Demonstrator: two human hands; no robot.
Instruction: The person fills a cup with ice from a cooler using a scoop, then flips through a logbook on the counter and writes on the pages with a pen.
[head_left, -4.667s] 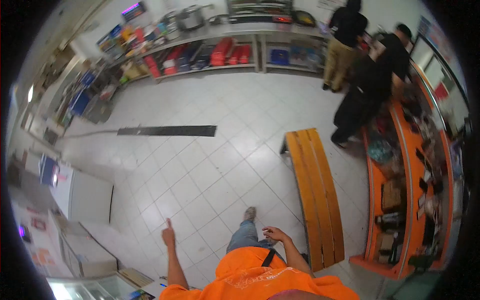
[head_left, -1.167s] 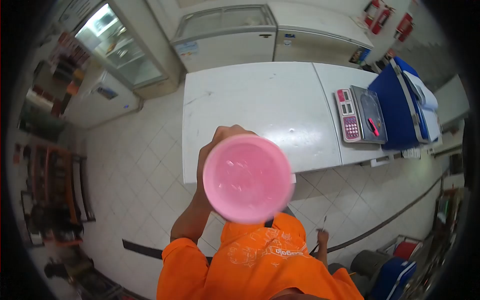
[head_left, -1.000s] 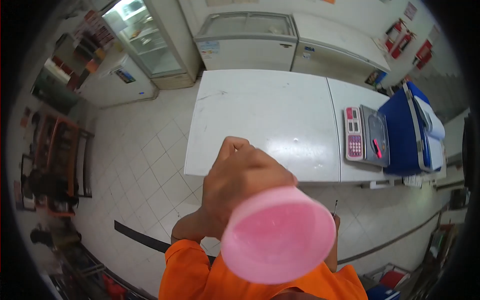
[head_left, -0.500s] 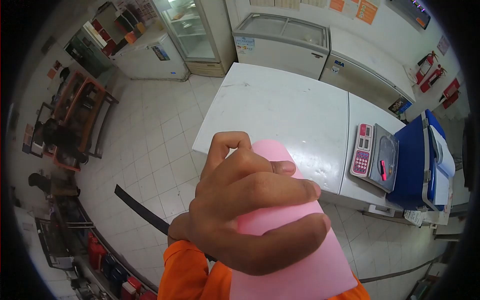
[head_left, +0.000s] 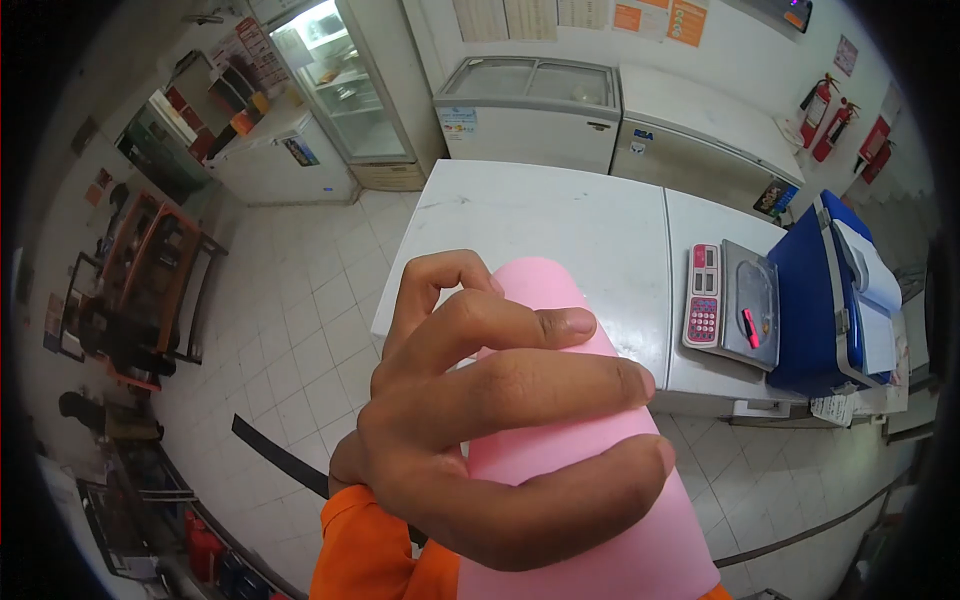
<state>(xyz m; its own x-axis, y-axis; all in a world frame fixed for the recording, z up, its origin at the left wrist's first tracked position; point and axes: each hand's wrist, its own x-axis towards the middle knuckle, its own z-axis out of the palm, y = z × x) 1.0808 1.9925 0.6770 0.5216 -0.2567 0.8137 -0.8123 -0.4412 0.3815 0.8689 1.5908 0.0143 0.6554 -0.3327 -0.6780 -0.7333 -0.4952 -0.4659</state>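
My left hand (head_left: 500, 400) reaches in from the lower left, its back turned up to me. Its fingers are bent over a smooth pink sheet (head_left: 610, 520) that has a rounded top end and looks curved. Several fingertips press along the sheet's right side, while the upper finger is sharply crooked near its top. The thumb is hidden. An orange sleeve (head_left: 350, 550) covers the forearm, and a black strap (head_left: 275, 450) sticks out left of the wrist. My right hand is not in view.
Beyond the hand is a white counter (head_left: 540, 210). On it stand a weighing scale (head_left: 745, 280) with a pink marker (head_left: 750, 328) and a blue cool box (head_left: 805, 290) with papers. Chest freezers (head_left: 530, 125) line the back wall. An orange-framed rack (head_left: 155, 285) stands left.
The view has turned, so the scale and cool box sit further left in it. My left hand has shifted slightly left and keeps its fingers over the pink sheet.
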